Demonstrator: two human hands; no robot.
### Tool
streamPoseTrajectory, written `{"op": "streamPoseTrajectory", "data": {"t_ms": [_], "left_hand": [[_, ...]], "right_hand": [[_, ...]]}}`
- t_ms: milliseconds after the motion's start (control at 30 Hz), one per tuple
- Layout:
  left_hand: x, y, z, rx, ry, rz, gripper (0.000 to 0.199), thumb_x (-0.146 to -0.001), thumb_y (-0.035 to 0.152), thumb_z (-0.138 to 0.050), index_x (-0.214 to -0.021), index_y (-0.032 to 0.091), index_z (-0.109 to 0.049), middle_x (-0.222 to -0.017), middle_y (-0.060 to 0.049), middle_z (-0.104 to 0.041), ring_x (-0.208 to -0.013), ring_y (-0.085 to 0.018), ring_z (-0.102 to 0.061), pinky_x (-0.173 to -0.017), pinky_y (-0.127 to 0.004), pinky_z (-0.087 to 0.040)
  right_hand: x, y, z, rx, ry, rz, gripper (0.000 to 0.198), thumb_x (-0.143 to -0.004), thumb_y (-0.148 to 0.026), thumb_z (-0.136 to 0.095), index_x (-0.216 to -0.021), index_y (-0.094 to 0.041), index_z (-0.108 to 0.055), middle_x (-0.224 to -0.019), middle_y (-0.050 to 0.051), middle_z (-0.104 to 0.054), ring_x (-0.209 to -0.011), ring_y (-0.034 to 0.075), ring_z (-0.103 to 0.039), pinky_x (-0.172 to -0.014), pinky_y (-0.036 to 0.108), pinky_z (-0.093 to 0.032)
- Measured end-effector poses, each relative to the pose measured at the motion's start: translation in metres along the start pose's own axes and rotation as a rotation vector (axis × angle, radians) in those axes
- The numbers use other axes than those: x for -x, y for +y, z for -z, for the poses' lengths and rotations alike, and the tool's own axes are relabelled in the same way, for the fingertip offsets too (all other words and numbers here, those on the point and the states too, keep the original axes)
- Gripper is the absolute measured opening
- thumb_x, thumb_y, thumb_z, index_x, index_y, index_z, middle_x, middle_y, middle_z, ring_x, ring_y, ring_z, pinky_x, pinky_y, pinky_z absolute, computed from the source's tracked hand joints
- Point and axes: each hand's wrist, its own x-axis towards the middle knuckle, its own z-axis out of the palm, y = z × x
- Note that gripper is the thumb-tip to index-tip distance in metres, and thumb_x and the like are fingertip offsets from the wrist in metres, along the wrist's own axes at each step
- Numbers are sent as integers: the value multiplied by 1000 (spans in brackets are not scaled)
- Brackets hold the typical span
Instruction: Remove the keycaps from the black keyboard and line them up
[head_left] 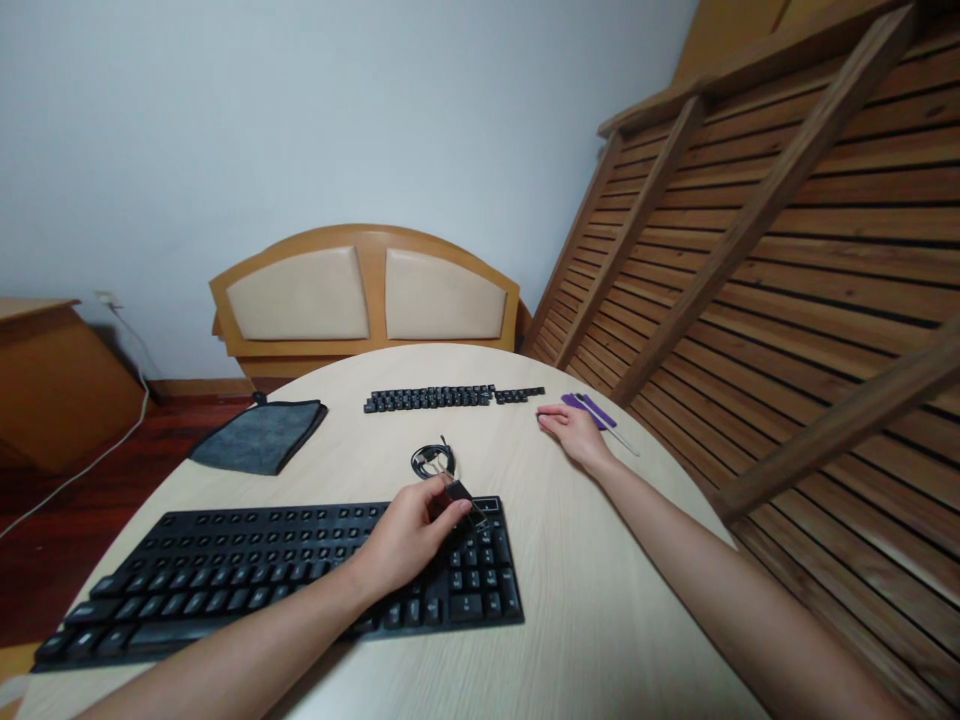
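A black keyboard (247,605) lies along the table's near side; its upper rows show bare switches, while keycaps sit on the lower rows and number pad. My left hand (409,530) is closed on a keycap puller (459,490) with a dark handle and wire loops, held over the keyboard's right part. Farther off, my right hand (571,432) has its fingertips pinched together at the table, around a small dark piece that looks like a keycap (541,415). Just beyond those fingertips, removed keycaps (431,398) are lined up in rows.
A coiled black cable (433,460) lies behind the keyboard. At the left is a folded grey cloth (259,437). Right of my right hand rest a purple item (589,408) and a thin white-handled brush (619,437). Wooden slats (825,290) lean beside the round table (585,590).
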Motion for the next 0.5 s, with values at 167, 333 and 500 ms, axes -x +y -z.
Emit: {"op": "streamPoseTrajectory", "data": {"t_ms": [167,333,500], "left_hand": [[1,3,1,-14,-2,4,25,-92,38,-53,-82,16,-59,-80,-4,-64,-75,-18,-56,-68,-30,-42],[1,5,1,-14,-8,2,25,-92,38,-53,-81,16,-58,-80,-3,-64,-75,-17,-56,-69,-31,-43],[1,5,1,1,-17,11,25,-92,37,-52,-82,16,-59,-80,-3,-64,-76,-18,-57,-69,-30,-43]], "right_hand": [[-27,8,7,229,60,-7,17,-77,-12,-62,-89,-12,-73,-79,8,-74,-72,18,-69,-73,28,-53],[-43,11,5,444,100,31,17,-79,-16,-62,-89,-15,-76,-93,10,-75,-87,21,-69,-84,29,-49],[-56,13,-2,579,134,36,20,-82,-19,-60,-93,-16,-77,-94,9,-76,-89,22,-69,-84,28,-48]]}}
